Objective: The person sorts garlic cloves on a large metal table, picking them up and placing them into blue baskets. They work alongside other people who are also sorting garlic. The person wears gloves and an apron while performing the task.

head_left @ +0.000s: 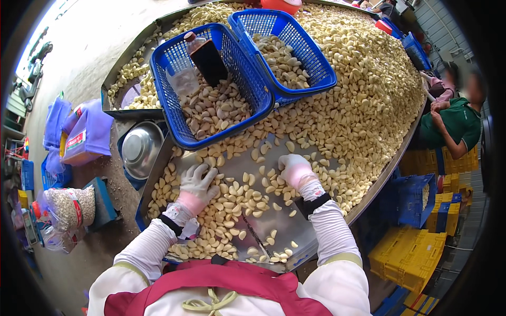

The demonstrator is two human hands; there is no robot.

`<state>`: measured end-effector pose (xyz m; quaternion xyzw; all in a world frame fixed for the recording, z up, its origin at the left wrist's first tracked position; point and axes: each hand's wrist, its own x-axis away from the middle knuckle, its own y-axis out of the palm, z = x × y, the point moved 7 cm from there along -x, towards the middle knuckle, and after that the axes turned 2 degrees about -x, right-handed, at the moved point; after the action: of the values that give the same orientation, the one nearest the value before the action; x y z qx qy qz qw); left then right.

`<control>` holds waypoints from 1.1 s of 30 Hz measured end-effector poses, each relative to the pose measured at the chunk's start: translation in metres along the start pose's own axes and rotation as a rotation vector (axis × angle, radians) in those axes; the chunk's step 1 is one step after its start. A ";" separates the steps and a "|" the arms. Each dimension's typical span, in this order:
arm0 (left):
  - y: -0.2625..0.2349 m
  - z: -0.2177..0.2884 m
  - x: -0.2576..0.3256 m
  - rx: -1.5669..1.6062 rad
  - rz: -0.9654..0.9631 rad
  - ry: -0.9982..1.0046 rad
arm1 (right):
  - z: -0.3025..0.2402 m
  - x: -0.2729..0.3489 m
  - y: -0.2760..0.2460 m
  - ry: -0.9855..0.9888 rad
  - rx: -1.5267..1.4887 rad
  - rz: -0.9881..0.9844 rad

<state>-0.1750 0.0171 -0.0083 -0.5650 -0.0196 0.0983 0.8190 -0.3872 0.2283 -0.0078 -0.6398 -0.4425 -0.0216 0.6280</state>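
Peeled garlic cloves (363, 89) cover a long metal table (287, 224). My left hand (197, 181), in a white glove, lies flat with fingers spread on the cloves near the table's left edge. My right hand (293, 169), also gloved, rests on scattered cloves a little to the right, fingers curled down onto them. Neither hand visibly holds anything. Just beyond my hands stands a blue plastic basket (174, 113) with cloves, a plastic bottle (191, 45) and a dark flat object. A second blue basket (311, 60) with cloves sits behind it.
A metal bowl (141, 147) lies left of the table, beside purple bags (84, 131) and a clear sack of cloves (68, 208). Other people sit at the table's far right (456, 124). Yellow crates (408, 255) and blue crates (414, 197) stand on the floor at right.
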 end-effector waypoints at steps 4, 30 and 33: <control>-0.001 0.003 -0.002 -0.002 0.001 0.002 | 0.002 0.008 0.016 0.004 0.140 0.081; 0.004 -0.002 0.001 -0.044 0.021 0.006 | 0.018 -0.013 0.006 0.018 -1.654 -0.027; 0.002 0.003 -0.002 -0.027 0.017 0.010 | 0.066 0.019 0.005 0.063 -1.275 0.115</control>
<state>-0.1780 0.0203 -0.0089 -0.5765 -0.0122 0.1023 0.8105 -0.4072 0.2936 -0.0139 -0.9095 -0.2890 -0.2655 0.1370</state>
